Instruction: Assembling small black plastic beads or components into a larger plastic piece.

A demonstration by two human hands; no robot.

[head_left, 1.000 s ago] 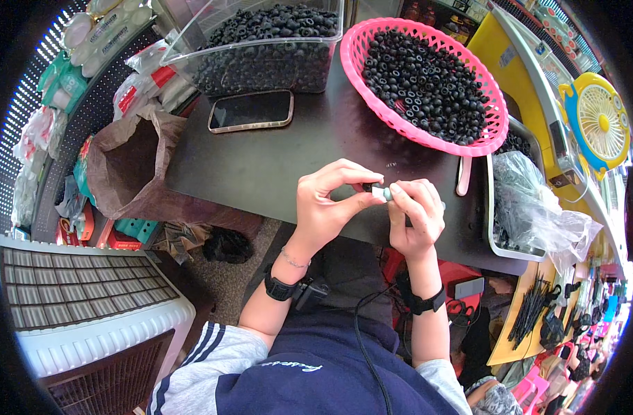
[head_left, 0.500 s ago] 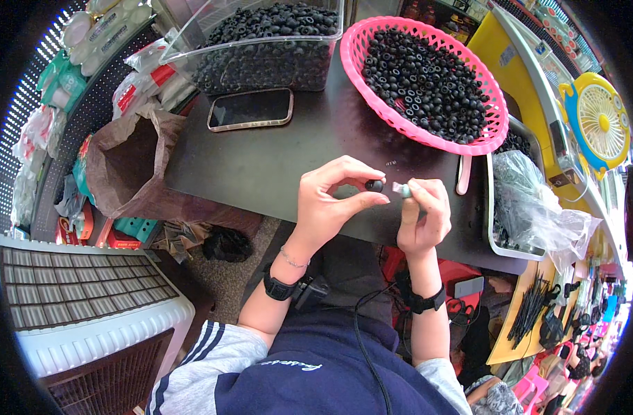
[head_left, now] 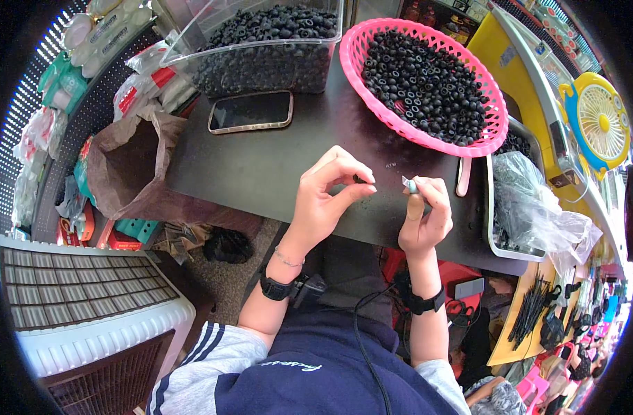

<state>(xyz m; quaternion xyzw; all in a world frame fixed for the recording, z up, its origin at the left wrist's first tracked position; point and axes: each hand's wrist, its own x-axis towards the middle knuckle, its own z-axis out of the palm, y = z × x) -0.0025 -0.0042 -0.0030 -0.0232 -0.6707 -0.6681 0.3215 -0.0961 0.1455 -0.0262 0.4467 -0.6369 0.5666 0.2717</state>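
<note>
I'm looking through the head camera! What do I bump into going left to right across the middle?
Brown bag → phone → left hand → right hand → blue-and-yellow fan.

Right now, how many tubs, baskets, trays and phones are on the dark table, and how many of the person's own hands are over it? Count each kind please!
Clear tub: 1
Pink basket: 1
Tray: 1
Phone: 1
Hands: 2, one left hand and one right hand
Total: 6

Dark table (head_left: 261, 166): clear bin (head_left: 261, 43), phone (head_left: 250, 112), pink basket (head_left: 354, 61), pale-rimmed tray (head_left: 491, 218).
</note>
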